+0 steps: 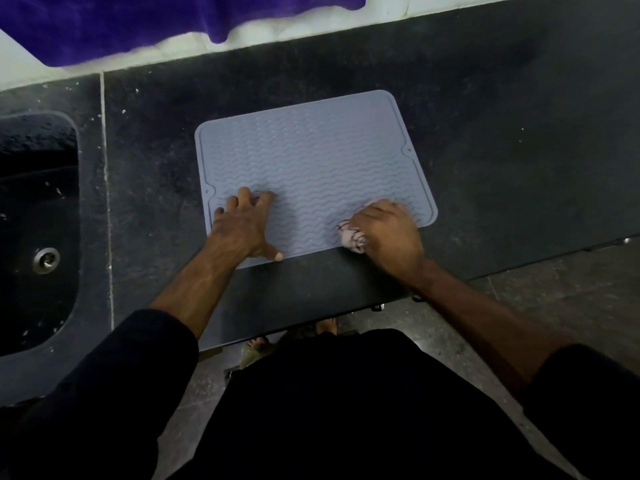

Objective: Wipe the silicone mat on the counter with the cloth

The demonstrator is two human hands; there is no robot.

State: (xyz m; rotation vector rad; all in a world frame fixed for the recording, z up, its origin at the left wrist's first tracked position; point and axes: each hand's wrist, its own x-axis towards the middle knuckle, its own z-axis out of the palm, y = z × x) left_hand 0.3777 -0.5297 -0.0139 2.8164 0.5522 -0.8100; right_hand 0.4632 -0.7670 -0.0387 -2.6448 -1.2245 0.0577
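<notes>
**While one hand steadies the mat, the other wipes its near corner**

Where the dark speckled stone counter [485, 140] runs past a black sink [38, 216] on the left, the flat grey-blue ribbed silicone mat [311, 161] lies at its middle. Left hand [242, 226] presses the mat's near left area, fingers spread. Right hand [388, 233] is clenched around the small bunched pinkish cloth [351, 237] at the near right corner. Wiping appears underway; next, the cloth likely needs sweeping toward the untouched far side.

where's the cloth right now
In the head view, the cloth is bunched under the right hand, on the near right corner of the grey silicone mat, across from the left hand.
</notes>
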